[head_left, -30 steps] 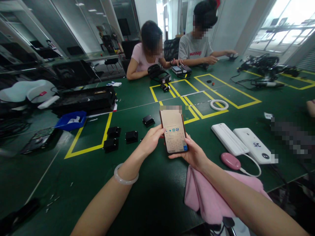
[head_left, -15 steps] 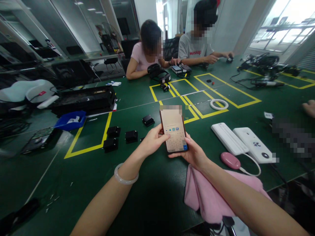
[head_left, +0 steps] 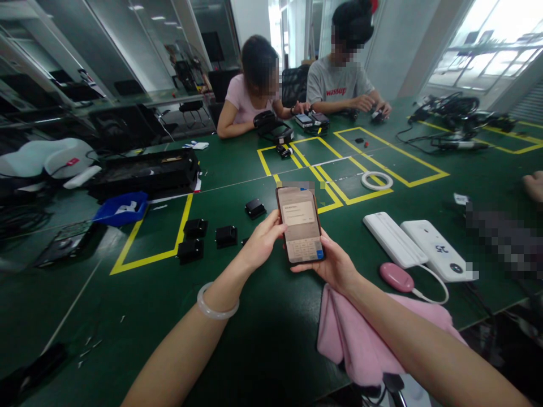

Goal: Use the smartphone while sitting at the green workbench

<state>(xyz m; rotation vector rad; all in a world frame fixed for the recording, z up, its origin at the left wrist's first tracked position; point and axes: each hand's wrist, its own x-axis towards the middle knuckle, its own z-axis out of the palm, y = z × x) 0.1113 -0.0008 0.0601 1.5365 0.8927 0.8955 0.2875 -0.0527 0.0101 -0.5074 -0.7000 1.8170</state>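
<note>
Head view: both hands hold a phone (head_left: 301, 224) upright above the near edge of the green table (head_left: 237, 169). The left hand (head_left: 261, 243) curls its fingers around the phone's left side, thumb on the lit screen; the right hand (head_left: 335, 264) cups its lower right corner. A pink cloth (head_left: 360, 339) lies under the right forearm, untouched. Black parts (head_left: 227, 235) sit toward the left edge, also untouched.

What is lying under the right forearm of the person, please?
A pink cloth lies on the green table under the right forearm. The arm covers its middle, so anything beneath that part cannot be seen.
</note>
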